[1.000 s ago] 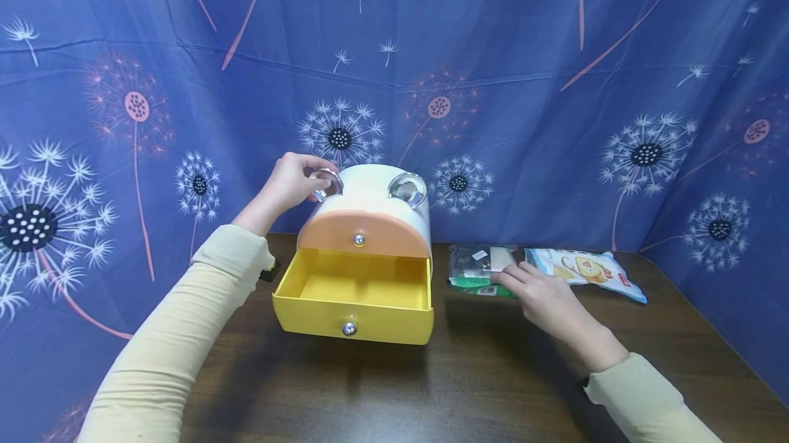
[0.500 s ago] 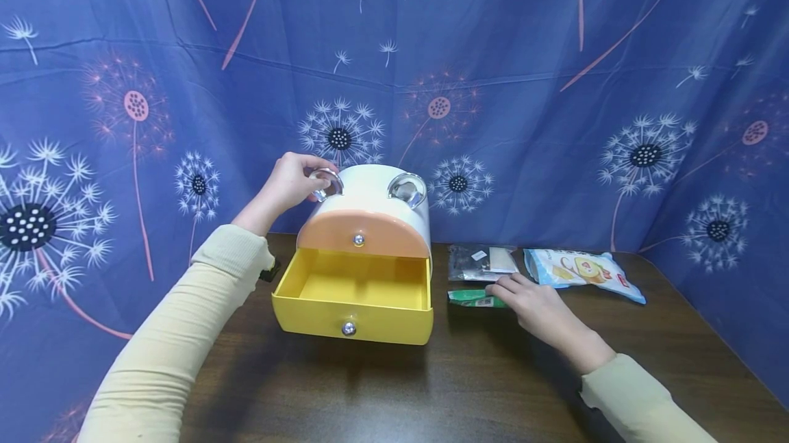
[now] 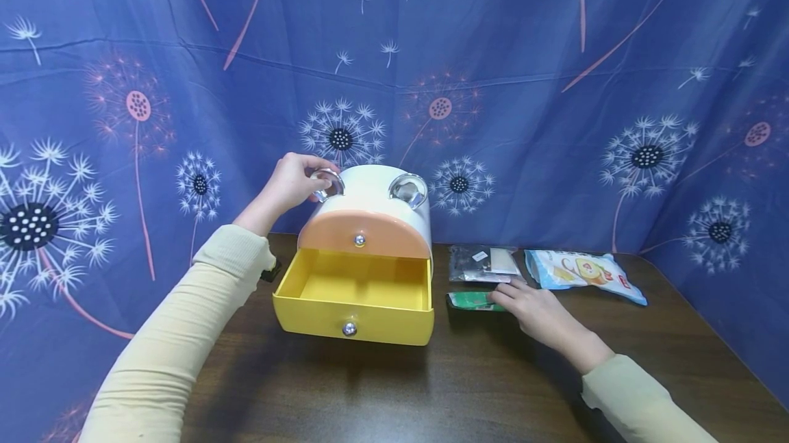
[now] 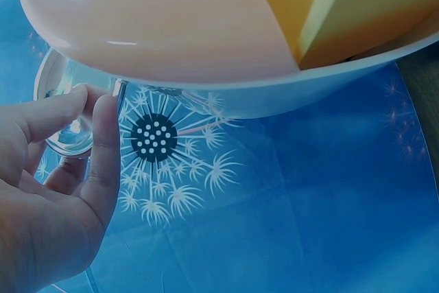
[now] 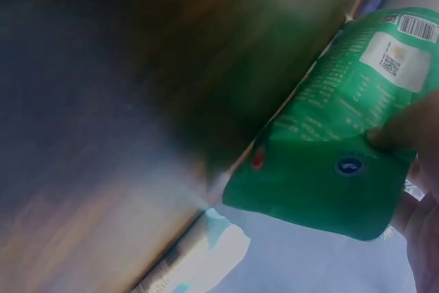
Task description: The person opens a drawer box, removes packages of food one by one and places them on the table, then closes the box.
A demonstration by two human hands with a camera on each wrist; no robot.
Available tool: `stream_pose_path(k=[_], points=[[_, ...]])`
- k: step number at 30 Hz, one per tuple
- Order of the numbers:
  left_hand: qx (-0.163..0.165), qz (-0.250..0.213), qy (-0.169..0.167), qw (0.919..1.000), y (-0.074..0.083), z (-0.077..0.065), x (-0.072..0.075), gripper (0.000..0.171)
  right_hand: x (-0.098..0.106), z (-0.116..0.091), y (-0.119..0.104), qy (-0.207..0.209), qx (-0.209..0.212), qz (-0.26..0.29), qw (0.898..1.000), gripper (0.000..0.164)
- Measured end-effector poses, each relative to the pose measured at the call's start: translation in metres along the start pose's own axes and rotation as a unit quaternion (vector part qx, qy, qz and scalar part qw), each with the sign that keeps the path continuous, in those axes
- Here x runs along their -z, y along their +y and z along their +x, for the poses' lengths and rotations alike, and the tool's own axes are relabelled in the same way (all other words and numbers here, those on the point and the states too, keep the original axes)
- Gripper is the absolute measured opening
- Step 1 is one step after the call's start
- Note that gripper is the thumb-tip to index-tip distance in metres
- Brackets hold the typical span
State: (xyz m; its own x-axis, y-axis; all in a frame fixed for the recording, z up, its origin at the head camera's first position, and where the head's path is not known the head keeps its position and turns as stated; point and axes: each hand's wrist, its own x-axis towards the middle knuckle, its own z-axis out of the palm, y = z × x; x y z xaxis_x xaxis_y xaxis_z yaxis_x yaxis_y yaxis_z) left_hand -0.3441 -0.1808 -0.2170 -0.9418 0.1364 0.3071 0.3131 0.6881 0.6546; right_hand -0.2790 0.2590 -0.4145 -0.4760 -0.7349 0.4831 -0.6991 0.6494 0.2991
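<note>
A small white drawer box (image 3: 376,186) with silver ear-like rings stands on the table. Its upper drawer front (image 3: 364,232) is peach and closed; the yellow lower drawer (image 3: 353,320) is pulled out with nothing in it. My left hand (image 3: 291,181) grips the left silver ring (image 4: 72,132), thumb and fingers curled about its rim. To the right of the box, my right hand (image 3: 533,309) pinches a green packet (image 5: 322,142) by one end. The packet's printed back, with a barcode and a QR code, shows in the right wrist view.
Behind the green packet lies a clear plastic pouch (image 3: 471,263) with dark contents and a pale label. A blue-and-white snack bag (image 3: 592,273) lies to its right. The dark wooden table (image 3: 493,388) meets a blue dandelion-print cloth (image 3: 530,87) at the back.
My right hand has drawn the green packet toward the front, off the clear pouch, which now shows more fully. The left hand keeps its grip on the ring.
</note>
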Motion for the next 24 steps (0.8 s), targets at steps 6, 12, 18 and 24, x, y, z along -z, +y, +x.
stream_pose_path(k=[6,12,18,24], points=[[-0.002,-0.006,0.000,1.0000,0.000,0.000,0.000,0.023,-0.002,-0.002,-0.002,-0.018,0.013,-0.004,1.000,0.051],[0.000,-0.008,-0.001,1.0000,-0.001,-0.001,0.001,0.023,-0.002,-0.002,-0.007,-0.057,0.009,0.005,0.998,0.054],[0.001,-0.001,-0.002,1.0000,-0.001,0.000,0.001,0.023,-0.003,0.000,-0.011,-0.087,0.009,0.011,0.996,0.058],[0.005,0.007,-0.006,1.0000,-0.001,0.000,0.001,0.023,-0.005,-0.001,-0.014,-0.073,0.028,0.007,0.997,0.056]])
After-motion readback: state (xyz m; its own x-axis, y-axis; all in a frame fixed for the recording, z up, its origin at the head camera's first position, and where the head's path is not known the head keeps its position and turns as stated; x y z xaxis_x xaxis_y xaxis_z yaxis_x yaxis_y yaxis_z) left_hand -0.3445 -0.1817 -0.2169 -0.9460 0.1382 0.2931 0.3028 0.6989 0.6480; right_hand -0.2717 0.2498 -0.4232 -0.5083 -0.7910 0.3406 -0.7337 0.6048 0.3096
